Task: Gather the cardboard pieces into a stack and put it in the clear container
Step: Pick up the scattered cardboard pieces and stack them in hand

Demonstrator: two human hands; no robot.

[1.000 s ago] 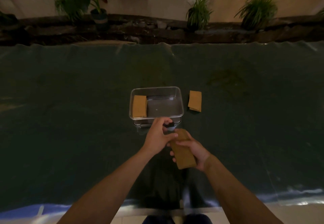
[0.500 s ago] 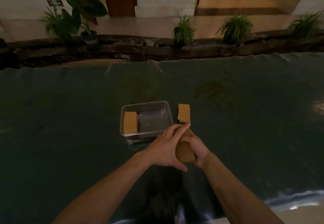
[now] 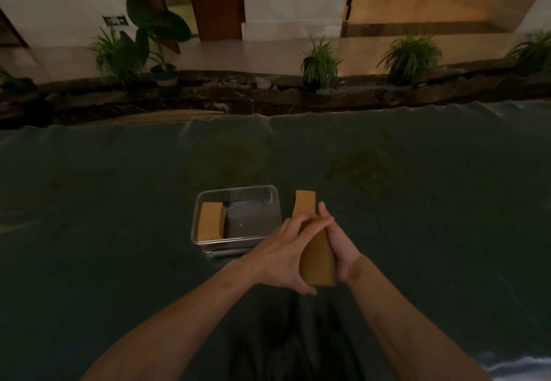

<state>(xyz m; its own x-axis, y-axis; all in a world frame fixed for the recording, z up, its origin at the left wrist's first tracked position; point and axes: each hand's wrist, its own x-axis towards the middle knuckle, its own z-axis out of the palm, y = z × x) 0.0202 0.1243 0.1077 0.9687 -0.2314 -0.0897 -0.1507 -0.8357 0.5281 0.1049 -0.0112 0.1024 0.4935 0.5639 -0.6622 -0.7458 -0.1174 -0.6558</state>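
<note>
A stack of brown cardboard pieces (image 3: 317, 262) is pressed between both hands just in front of the clear container (image 3: 238, 192). My left hand (image 3: 281, 257) wraps its left side, fingers over the top. On the stack's right side, my right hand (image 3: 338, 242) lies flat against it. Inside the clear container, a cardboard stack (image 3: 210, 225) leans against the left wall. One more cardboard piece (image 3: 304, 206) lies on the cloth to the right of the container, partly hidden by my fingers.
The dark green cloth (image 3: 119, 231) covers a wide table. Beyond its far edge runs a dark stone ledge (image 3: 268, 97) with potted plants (image 3: 319, 63). The near table edge shows at bottom right.
My left hand came off the container's rim and closed over the stack in my right hand. The stack now stands more upright. The view has tilted upward.
</note>
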